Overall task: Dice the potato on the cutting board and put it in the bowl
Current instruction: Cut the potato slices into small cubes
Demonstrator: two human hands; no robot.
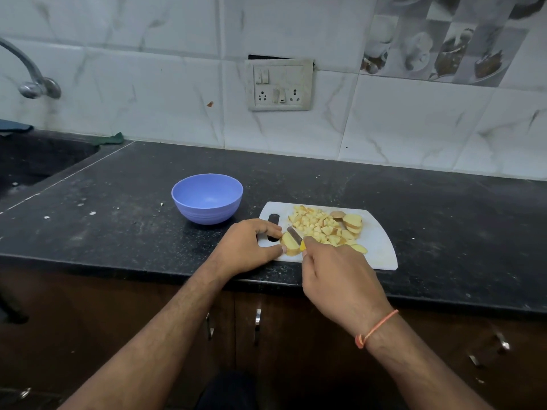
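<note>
A: Sitting on the dark counter [124, 184], what surrounds the work?

B: An empty blue bowl [207, 198] stands just left of the white cutting board [380, 247]. A pile of diced potato [318, 226] and a few slices [352, 223] lie on the board.

A: And the 2 hands?

B: The left hand [247, 247] pinches a potato piece [289, 245] at the board's near-left corner. The right hand [340, 279] grips a yellow-handled knife [295, 235], blade resting on that piece.

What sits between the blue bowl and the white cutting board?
Nothing: the head view shows bare black countertop between the round blue plastic bowl and the white plastic cutting board.
</note>
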